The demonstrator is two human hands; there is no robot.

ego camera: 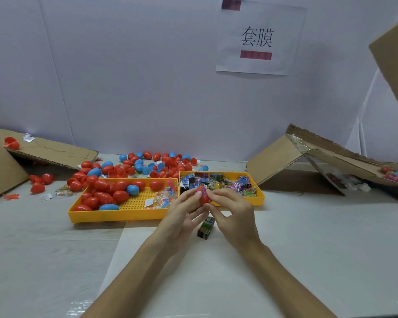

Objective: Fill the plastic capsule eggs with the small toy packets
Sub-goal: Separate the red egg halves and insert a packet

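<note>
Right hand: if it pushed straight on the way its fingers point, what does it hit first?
The red egg, which the right hand is pinching; the left hand grips its other side. Beyond them sits the right end of the egg tray, though depth is unclear.

A red capsule egg [203, 198], a pink packet [199, 192] at its top, is held up; a dark packet [206, 227] lies on the tabletop [308, 237] below.
</note>
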